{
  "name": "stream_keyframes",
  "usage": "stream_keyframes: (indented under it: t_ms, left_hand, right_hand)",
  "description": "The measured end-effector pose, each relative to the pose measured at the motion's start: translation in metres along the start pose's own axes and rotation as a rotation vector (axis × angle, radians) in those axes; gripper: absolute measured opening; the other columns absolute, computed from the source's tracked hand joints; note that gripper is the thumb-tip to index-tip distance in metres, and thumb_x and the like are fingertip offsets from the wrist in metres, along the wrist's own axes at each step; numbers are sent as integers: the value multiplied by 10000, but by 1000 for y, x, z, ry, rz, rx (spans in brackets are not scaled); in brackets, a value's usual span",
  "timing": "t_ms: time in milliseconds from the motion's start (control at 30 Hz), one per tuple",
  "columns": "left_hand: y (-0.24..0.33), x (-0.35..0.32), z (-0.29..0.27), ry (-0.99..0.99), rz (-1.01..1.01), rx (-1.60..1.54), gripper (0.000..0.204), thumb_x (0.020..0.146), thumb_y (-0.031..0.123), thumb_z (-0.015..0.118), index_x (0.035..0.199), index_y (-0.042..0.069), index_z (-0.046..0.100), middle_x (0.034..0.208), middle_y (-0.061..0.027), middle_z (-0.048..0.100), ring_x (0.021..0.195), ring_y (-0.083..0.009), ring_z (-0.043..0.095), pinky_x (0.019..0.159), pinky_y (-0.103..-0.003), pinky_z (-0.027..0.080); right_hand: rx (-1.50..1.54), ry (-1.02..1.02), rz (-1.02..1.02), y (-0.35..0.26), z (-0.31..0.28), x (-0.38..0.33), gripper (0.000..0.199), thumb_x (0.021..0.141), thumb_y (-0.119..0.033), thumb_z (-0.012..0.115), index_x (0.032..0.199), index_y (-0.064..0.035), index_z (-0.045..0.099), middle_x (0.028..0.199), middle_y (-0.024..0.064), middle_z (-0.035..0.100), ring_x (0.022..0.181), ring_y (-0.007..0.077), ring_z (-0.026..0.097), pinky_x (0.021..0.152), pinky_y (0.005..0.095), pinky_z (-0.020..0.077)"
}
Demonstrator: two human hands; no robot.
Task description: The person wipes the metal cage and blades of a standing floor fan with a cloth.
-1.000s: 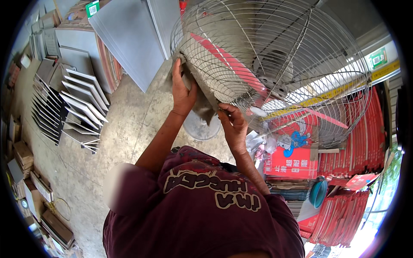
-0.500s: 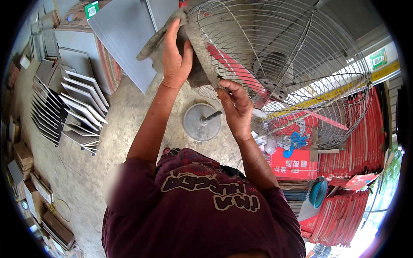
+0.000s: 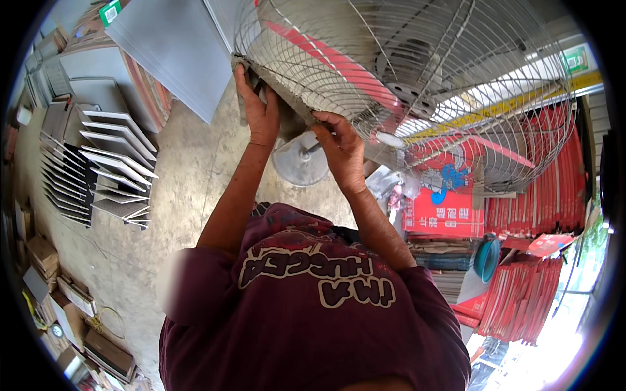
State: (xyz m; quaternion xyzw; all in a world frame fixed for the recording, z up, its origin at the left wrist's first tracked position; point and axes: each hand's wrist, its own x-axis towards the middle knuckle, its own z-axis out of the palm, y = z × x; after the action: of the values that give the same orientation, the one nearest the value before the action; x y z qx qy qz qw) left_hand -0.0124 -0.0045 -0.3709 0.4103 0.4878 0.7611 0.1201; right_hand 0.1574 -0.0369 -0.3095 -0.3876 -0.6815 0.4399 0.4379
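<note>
A large wire fan cage (image 3: 313,72) fills the upper right, with a pink-red blade (image 3: 339,65) showing through it. Along the cage's left rim lies a dirty grey cloth (image 3: 287,98), its lower part hanging under the rim. My left hand (image 3: 261,117) grips the cloth near the rim's upper left end, its fingers bent around the edge. Lower down the same rim, my right hand (image 3: 342,150) pinches the cloth between thumb and fingers. Below the hands, the round metal base (image 3: 303,168) stands on the floor, partly covered by the cloth and my right hand.
Tile samples stand upright in a black rack (image 3: 117,163) to the left. A grey panel (image 3: 173,52) leans at the upper left. Red cartons (image 3: 521,293) are stacked on the right, beside a teal round bowl (image 3: 486,259). Boxes (image 3: 85,326) lie at the lower left.
Both hands have moved down along the rim, the right one also slightly left. The cloth now lies lower and more folded over the rim, and the view has shifted.
</note>
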Motion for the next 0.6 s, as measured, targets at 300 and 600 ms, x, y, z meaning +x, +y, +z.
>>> stream_keyframes:
  t_ms: [300, 600]
  left_hand:
    - [3, -43, 31, -87, -71, -84, 756, 903, -48, 485, 1508, 43, 41, 1549, -192, 158, 1425, -291, 221, 1092, -402, 310]
    - [22, -70, 40, -182, -191, -84, 761, 909, -17, 533, 1514, 79, 80, 1539, -163, 214, 1409, -265, 259, 1042, -372, 348]
  right_hand:
    - [44, 160, 85, 20, -38, -21, 203, 876, -29, 662, 1073, -75, 663, 931, -34, 675, 754, 27, 566, 671, 192, 467]
    - [69, 247, 116, 29, -70, -40, 192, 883, -21, 653, 1072, -59, 660, 922, -34, 664, 760, 30, 571, 677, 193, 466]
